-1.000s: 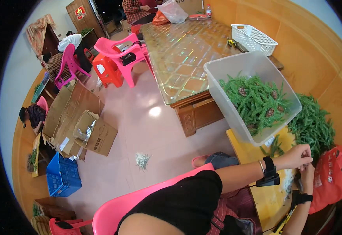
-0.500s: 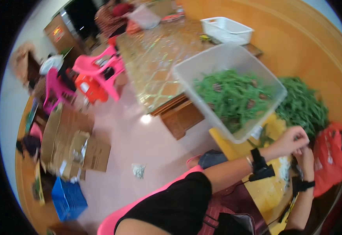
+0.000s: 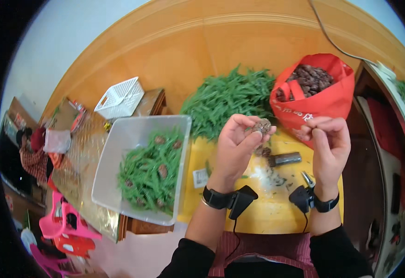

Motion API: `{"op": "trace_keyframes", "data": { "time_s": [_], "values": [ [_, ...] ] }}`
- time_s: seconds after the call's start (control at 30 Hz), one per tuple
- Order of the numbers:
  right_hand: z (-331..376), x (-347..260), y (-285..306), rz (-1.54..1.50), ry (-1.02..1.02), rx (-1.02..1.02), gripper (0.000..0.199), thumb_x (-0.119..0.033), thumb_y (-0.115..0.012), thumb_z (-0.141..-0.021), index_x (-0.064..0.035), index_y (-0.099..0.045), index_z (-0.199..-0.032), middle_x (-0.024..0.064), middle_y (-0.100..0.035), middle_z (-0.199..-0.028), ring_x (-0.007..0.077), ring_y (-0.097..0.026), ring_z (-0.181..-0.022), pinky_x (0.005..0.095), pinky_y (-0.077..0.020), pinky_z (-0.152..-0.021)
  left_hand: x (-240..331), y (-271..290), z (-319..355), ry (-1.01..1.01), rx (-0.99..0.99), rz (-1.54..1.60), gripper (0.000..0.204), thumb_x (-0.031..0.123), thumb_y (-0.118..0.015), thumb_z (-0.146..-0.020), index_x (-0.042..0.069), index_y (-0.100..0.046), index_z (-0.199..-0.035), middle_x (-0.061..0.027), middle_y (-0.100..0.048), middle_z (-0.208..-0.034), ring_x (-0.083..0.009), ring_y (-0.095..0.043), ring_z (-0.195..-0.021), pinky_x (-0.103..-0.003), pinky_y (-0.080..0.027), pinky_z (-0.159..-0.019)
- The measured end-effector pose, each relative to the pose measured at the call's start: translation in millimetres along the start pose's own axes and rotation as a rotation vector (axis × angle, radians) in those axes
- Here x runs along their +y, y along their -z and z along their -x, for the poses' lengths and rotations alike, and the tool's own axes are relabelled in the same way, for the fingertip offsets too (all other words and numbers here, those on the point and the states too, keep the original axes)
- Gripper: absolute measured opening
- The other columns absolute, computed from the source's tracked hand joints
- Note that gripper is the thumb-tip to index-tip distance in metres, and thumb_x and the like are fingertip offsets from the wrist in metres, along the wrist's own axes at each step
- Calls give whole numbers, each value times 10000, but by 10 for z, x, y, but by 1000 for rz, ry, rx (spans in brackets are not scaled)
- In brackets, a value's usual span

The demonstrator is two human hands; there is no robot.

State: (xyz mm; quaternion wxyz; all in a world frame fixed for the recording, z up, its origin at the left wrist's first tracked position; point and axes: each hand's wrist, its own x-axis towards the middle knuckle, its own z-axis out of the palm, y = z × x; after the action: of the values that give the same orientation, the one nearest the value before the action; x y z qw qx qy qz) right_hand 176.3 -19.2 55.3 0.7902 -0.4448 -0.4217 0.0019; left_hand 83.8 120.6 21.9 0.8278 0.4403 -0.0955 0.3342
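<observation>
Over the yellow tabletop [image 3: 221, 217], my left hand [image 3: 237, 146] grips a brown pine cone [image 3: 261, 125] between thumb and fingers. To its right, my right hand [image 3: 328, 141] is closed in a pinch, thumb against fingertips; whatever lies in it is too small to make out. Below the held cone, another pine cone [image 3: 263, 151] rests on the table beside a short dark cylinder [image 3: 286, 159]. Behind my right hand stands a red bag [image 3: 320, 109] filled with pine cones [image 3: 311, 78]. A metal-tipped hand tool [image 3: 308, 179] shows partly beside my right wrist.
On the left, a translucent bin [image 3: 101, 185] holds green sprigs [image 3: 142, 176] with several cones. A heap of green sprigs [image 3: 230, 99] lies behind my hands. Farther left are a white basket [image 3: 120, 98], a long table [image 3: 79, 162], pink chairs [image 3: 61, 222] and another person [image 3: 33, 157].
The view has swung rightward, bringing the table and red bag in front of me. My hands, close together before, are now apart, and a pine cone shows in the left.
</observation>
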Motion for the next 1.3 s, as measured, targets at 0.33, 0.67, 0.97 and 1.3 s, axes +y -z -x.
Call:
{"op": "trace_keyframes", "data": {
  "time_s": [0.33, 0.67, 0.97, 1.3],
  "values": [
    [31, 189, 65, -290, -67, -22, 109, 105, -491, -801, 9, -450, -830, 150, -544, -924, 181, -607, -819, 254, -500, -726, -343, -80, -246, 55, -108, 19, 350, -16, -545, -791, 8, -427, -1121, -121, -520, -1038, -222, -541, -958, -325, -453, -824],
    [-4, 373, 108, -80, -124, 7, 169, 96, -521, -753, -49, -439, -782, 91, -547, -861, 131, -552, -776, 237, -443, -723, -338, -102, -271, -41, -131, -125, 410, -142, -559, -675, 49, -436, -1017, -122, -482, -1011, -216, -537, -913, -264, -500, -690],
    [-16, 445, 164, -130, -80, -62, 137, 95, -563, -759, -5, -478, -800, 136, -563, -907, 151, -565, -832, 276, -462, -769, -297, -110, -259, 58, -190, -9, 433, -171, -592, -675, 24, -425, -1025, -117, -473, -1069, -211, -529, -985, -295, -513, -756],
    [-19, 402, 148, 10, -56, -98, 171, 105, -545, -732, -34, -453, -772, 91, -526, -890, 137, -538, -817, 256, -446, -753, -400, -26, -263, 84, -160, 192, 189, -10, -504, -834, 41, -437, -1003, -136, -498, -1071, -216, -565, -940, -282, -520, -689]
  ]
}}
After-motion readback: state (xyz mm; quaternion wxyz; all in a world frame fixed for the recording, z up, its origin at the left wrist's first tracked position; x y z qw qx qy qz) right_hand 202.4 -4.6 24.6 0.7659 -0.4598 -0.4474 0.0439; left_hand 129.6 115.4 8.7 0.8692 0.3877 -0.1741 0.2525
